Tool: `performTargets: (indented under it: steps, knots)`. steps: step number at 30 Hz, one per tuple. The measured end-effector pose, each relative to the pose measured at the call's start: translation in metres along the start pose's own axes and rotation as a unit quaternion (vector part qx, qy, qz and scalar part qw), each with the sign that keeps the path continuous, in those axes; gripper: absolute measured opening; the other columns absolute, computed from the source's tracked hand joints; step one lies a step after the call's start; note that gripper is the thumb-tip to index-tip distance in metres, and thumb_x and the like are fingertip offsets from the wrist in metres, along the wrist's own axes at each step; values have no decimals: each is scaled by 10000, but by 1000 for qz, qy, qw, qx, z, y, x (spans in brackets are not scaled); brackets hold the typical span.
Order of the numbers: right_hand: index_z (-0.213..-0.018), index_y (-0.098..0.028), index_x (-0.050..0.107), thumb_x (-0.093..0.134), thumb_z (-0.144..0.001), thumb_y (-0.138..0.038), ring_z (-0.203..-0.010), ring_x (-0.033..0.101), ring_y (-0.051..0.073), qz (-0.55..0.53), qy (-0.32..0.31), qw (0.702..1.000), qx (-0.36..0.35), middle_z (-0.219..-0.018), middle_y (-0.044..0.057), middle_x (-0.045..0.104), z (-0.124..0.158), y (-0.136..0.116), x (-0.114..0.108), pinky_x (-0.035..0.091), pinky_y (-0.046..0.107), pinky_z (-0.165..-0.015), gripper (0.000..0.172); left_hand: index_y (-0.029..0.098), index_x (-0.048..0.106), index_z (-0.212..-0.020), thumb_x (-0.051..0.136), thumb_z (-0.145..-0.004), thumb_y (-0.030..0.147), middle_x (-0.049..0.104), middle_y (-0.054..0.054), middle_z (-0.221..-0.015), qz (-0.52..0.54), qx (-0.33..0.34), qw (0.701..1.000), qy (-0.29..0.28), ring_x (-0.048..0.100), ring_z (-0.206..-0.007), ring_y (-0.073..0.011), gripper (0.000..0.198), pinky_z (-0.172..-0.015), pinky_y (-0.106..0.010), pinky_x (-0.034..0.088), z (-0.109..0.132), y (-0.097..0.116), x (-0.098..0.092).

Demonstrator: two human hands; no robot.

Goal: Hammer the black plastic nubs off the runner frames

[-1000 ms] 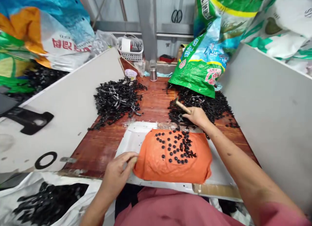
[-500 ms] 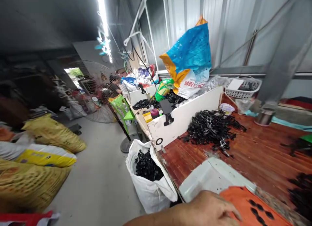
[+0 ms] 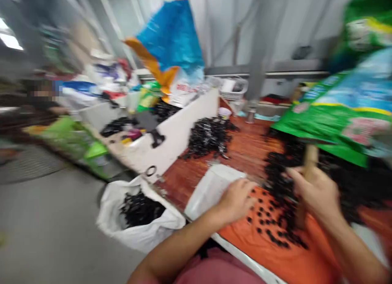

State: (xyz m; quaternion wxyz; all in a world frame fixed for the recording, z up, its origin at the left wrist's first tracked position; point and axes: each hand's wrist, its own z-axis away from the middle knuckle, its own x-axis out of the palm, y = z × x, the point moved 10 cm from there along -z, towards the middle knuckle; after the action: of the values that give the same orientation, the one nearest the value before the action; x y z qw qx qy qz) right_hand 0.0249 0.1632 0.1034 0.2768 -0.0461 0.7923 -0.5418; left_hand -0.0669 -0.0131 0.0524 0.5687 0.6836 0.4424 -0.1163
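The picture is smeared by head motion. My right hand [image 3: 317,192] is wrapped round a wooden handle [image 3: 310,158] that sticks up over the orange cloth [image 3: 275,255]. My left hand [image 3: 237,200] rests at the left edge of that cloth, fingers bent, touching the small black round pieces [image 3: 269,222] scattered on it; what it holds, if anything, I cannot make out. The cloth lies on a white tray [image 3: 208,188] on the red-brown wooden table [image 3: 241,147].
Piles of black parts [image 3: 208,137] lie on the table left and right. A green sack [image 3: 339,116] hangs over the right pile. A white divider board [image 3: 174,137] borders the left side. A white bag of black parts [image 3: 139,214] stands on the floor. A person sits far left.
The view has swung back to the right, from the room and floor towards the table. My right hand with the handle is in view again, and my left hand is on the cloth's edge.
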Motion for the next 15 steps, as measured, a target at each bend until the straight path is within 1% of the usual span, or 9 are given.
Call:
performTargets:
  steps: [1, 2, 3, 5, 7, 9, 11, 13, 15]
  knots:
    - [-801, -206, 657, 747, -839, -558, -400, 452, 106, -31, 9, 999, 26, -542, -11, 595, 9, 7, -15, 375, 234, -370, 365, 176, 643, -1265, 596, -925, 197, 662, -131, -1265, 14, -10, 1000, 10, 612, -1180, -263, 343, -1062, -437, 520, 6, -8, -1]
    - [-777, -207, 631, 780, -784, -575, -360, 419, 101, -78, 6, 996, 47, -521, -13, 599, 16, 11, -23, 336, 236, -337, 397, 189, 636, -1263, 571, -936, 182, 662, -119, -1251, 26, -16, 999, 20, 609, -1177, -253, 334, -1067, -444, 510, 10, -17, -3]
    - [-773, -208, 601, 798, -748, -581, -339, 403, 93, -135, -7, 989, 65, -548, -6, 633, 21, 12, -24, 318, 231, -317, 424, 196, 638, -1247, 563, -937, 174, 671, -106, -1205, 31, -23, 999, 28, 618, -1148, -249, 319, -1047, -449, 516, 14, -25, -5]
    - [-785, -207, 542, 816, -728, -567, -325, 393, 65, -233, -56, 966, 96, -672, 12, 714, 29, 10, -12, 322, 205, -302, 456, 202, 613, -1281, 528, -966, 188, 668, -100, -1216, 28, -25, 999, 40, 616, -1161, -244, 327, -1049, -458, 505, 18, -33, -11]
    - [-795, -207, 506, 825, -731, -542, -309, 370, 43, -301, -98, 940, 130, -722, 9, 735, 38, 7, 4, 323, 180, -289, 467, 207, 582, -1328, 512, -991, 221, 662, -99, -1240, 15, -3, 997, 72, 610, -1178, -237, 344, -1052, -445, 495, 20, -22, -24]
    - [-798, -202, 492, 824, -747, -516, -304, 354, 30, -345, -134, 916, 156, -718, 5, 732, 52, 4, 19, 321, 160, -283, 460, 212, 566, -1353, 515, -1001, 251, 655, -98, -1259, 7, 33, 994, 104, 597, -1197, -231, 358, -1060, -425, 481, 21, 2, -38]
    - [-808, -197, 494, 821, -765, -494, -304, 348, 24, -371, -160, 898, 176, -701, 3, 726, 67, 4, 30, 324, 145, -280, 444, 218, 570, -1356, 515, -1006, 274, 656, -93, -1266, 16, 53, 993, 106, 591, -1205, -227, 358, -1068, -405, 468, 19, 24, -43]
    - [-822, -196, 495, 821, -772, -485, -301, 343, 22, -389, -177, 883, 193, -692, 0, 722, 80, 5, 38, 334, 139, -277, 438, 226, 582, -1347, 487, -1022, 303, 672, -82, -1245, 52, 24, 996, 74, 610, -1175, -218, 348, -1057, -388, 471, 14, 28, -41]
    - [-844, -199, 497, 824, -774, -479, -299, 341, 21, -407, -190, 869, 206, -689, -5, 721, 88, 7, 44, 347, 138, -278, 436, 223, 599, -1324, 451, -1036, 354, 694, -76, -1188, 113, -53, 991, 39, 639, -1114, -212, 349, -1025, -379, 486, 12, 12, -35]
